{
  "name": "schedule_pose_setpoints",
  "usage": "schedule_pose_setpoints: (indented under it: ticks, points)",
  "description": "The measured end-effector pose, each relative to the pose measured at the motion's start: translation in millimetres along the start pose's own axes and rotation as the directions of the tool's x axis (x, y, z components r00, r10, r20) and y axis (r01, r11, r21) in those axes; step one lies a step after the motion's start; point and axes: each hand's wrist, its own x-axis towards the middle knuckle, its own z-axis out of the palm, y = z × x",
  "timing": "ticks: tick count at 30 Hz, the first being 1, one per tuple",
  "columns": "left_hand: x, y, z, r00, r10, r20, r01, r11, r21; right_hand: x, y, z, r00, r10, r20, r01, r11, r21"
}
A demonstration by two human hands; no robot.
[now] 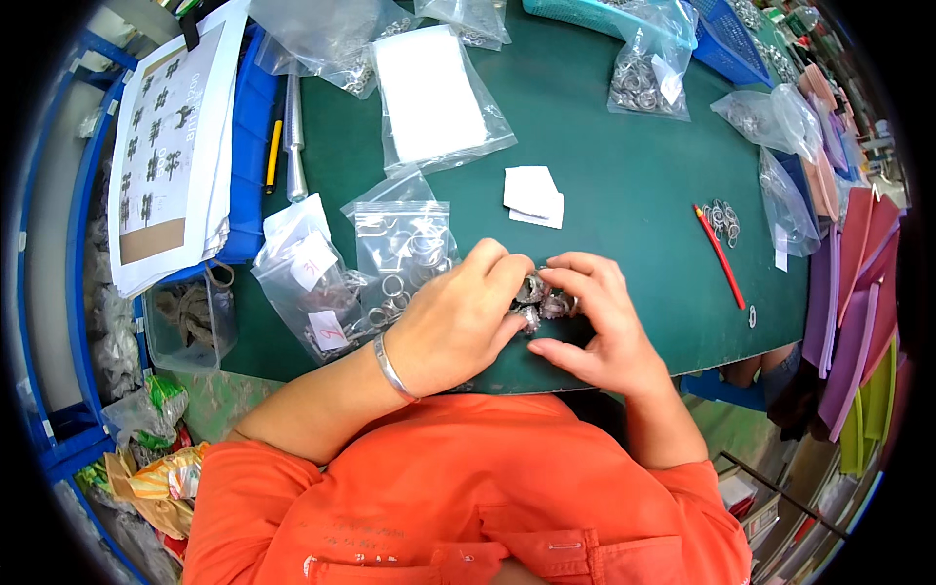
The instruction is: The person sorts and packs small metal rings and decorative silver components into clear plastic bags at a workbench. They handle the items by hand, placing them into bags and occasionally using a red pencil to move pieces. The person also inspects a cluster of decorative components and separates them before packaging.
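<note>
Metal pieces (556, 305) partly hidden; left hand (450, 317) curled, can't tell hold; right hand (612, 327) wide.

red pencil (720, 257), yellow marker (274, 156), blue basket (726, 41)

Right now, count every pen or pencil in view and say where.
2: the slim red pencil lies on the right, beside small silver metal rings; the yellow-and-black pen lies on the left, beside the blue plastic bin. More may be hidden.
</note>
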Motion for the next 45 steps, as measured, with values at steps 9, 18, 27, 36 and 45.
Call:
schedule_pose_setpoints:
  ticks: [9,18,27,36,45]
  points:
    - [24.6,-14.9,-46.0,0.915,0.135,-0.380,-0.007,0.948,0.319,91.7,17.1,-7.9,0.926,-0.370,-0.076,0.318,0.871,-0.374]
    - [56.6,-50.0,-61.9,0.931,-0.029,-0.365,0.246,0.787,0.566,172.4,44.8,37.8,0.838,-0.542,-0.068,0.424,0.724,-0.544]
    - [64.6,-66.2,-62.5,0.873,0.036,-0.486,0.253,0.819,0.516,159.2,35.0,43.2,0.864,-0.504,0.019,0.377,0.622,-0.687]
    - [54.5,-54.2,-68.9,0.875,-0.026,-0.483,0.222,0.908,0.355,182.3,48.7,39.7,0.875,-0.484,0.004,0.401,0.720,-0.567]
    - [32.7,-21.1,-67.6,0.900,-0.099,-0.424,0.083,0.995,-0.055,138.9,6.6,4.5,0.952,-0.057,-0.300,0.225,0.795,0.563]
